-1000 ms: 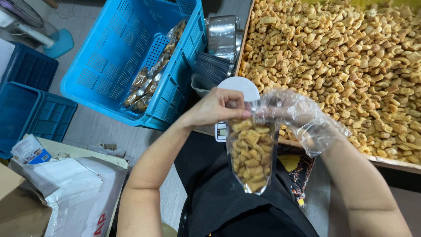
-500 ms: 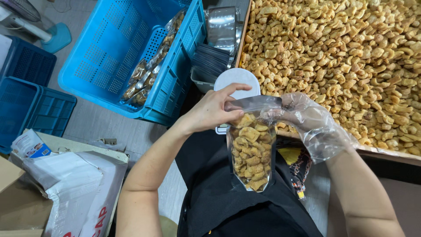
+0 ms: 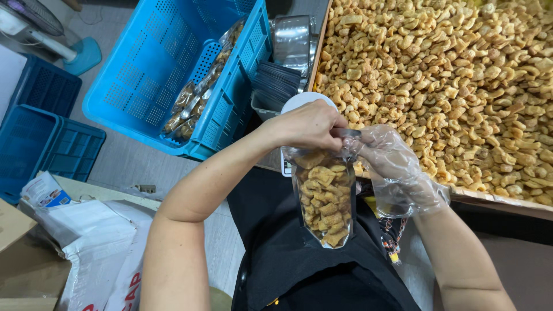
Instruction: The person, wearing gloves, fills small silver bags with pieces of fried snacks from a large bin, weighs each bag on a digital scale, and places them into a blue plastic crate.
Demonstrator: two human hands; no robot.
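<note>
Your left hand (image 3: 308,124), bare, sits at the centre of the frame with its fingers curled down and pinching the top edge of a clear pouch (image 3: 325,198). Your right hand (image 3: 386,158), in a loose transparent glove, meets it from the right and grips the same top edge, fingertips pressed together on the strip. The two hands touch at the pouch mouth. Whether the mouth is sealed cannot be told; the fingers cover it.

The pouch hangs upright below both hands, in front of your dark apron (image 3: 294,253), and is filled nearly to the top with golden fried snack pieces.

A large tray (image 3: 489,198) of the same loose pieces (image 3: 449,80) fills the upper right of the frame; your right hand lies just over its near edge. A white round scale pan (image 3: 299,101) shows partly behind your left hand. Above it stand a stack of dark flat bags (image 3: 276,83) and a steel container (image 3: 292,35).

A blue perforated crate (image 3: 150,75) occupies the upper left centre, with several filled pouches (image 3: 199,95) lying along its right wall. Darker blue crates (image 3: 40,132) lie at the left edge. White sacks (image 3: 92,242) lie at lower left.
</note>
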